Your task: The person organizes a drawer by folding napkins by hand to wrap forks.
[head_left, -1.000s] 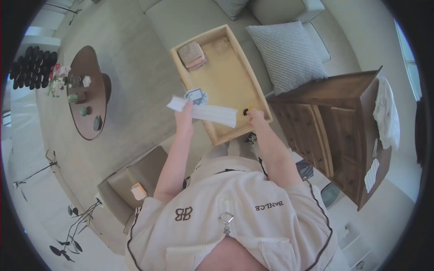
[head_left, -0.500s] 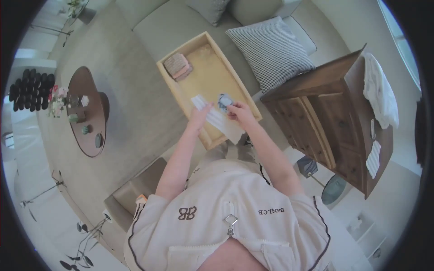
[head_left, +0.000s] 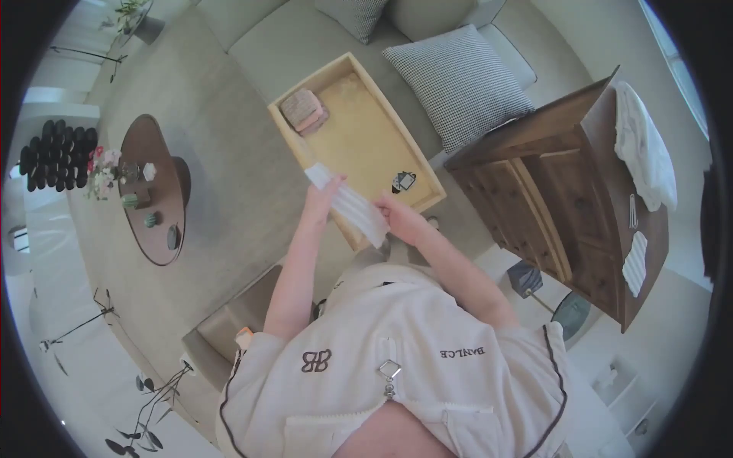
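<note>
My right hand (head_left: 398, 217) pinches the near right edge of the white striped strip (head_left: 353, 208), fingertips partly hidden; left hand (head_left: 322, 196) pinches its far end, thumb on top, other fingers out of sight. Strip's over the wooden tray's (head_left: 366, 137) near-left side, long axis slanting near right to far left. Beyond: dark-and-pale item (head_left: 404, 182), too small to identify; folded cloths (head_left: 304, 112); sofa (head_left: 279, 46), cut off.

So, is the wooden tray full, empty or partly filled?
Partly filled: the tray holds a pinkish bundle and a small item, its base mostly bare.
</note>
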Available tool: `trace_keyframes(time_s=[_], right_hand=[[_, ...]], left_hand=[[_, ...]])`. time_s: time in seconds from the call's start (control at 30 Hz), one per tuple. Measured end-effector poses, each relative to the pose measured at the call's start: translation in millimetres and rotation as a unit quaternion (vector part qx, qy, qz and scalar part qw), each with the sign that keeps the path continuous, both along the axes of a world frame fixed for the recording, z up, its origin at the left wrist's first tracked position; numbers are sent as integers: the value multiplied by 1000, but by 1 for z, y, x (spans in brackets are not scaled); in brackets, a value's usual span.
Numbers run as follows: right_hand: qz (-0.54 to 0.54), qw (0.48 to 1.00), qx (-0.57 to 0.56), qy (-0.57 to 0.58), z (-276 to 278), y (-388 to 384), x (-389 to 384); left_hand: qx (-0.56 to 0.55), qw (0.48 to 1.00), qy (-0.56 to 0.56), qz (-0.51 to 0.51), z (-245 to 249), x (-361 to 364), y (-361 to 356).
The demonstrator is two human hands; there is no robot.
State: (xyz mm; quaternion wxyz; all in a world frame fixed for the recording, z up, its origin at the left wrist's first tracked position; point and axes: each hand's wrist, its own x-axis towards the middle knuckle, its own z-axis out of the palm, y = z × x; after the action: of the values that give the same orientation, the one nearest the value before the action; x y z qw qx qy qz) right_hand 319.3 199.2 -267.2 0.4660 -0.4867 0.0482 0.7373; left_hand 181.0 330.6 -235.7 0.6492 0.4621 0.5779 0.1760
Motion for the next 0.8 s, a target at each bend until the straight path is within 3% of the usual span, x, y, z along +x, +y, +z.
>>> trace_keyframes(time_s=[0.1, 0.2, 0.3, 0.4, 0.47, 0.5, 0.57, 0.6, 0.67, 0.8], right_hand=[[95, 975, 68, -187, 29, -8, 9], [46, 960, 79, -263, 47, -17, 19], [31, 937, 63, -341, 76, -31, 35], [-36, 872, 87, -481, 123, -70, 71], [-127, 701, 83, -697, 150, -107, 105], [-150, 645, 74, -746, 163, -131, 124], [-204, 464, -14, -862, 186, -186, 165], [-217, 413, -38, -884, 197, -213, 181], [-102, 406, -213, -883, 217, -264, 206], [47, 392, -347, -851, 221, -334, 228]], left_hand=[[-64, 991, -116, 23, 12, 15, -6], [-90, 971, -221, -4, 5, 33, -19], [-80, 970, -229, -12, 0, 52, -33], [-64, 971, -229, 30, 16, 82, -42], [-51, 971, -227, 51, 24, 95, -40], [-49, 971, -229, 51, 28, 100, -40], [-35, 972, -231, 37, 35, 110, -40], [-31, 972, -233, 31, 40, 115, -41], [-38, 970, -240, 27, 51, 126, -47], [-54, 962, -266, 23, 57, 142, -57]])
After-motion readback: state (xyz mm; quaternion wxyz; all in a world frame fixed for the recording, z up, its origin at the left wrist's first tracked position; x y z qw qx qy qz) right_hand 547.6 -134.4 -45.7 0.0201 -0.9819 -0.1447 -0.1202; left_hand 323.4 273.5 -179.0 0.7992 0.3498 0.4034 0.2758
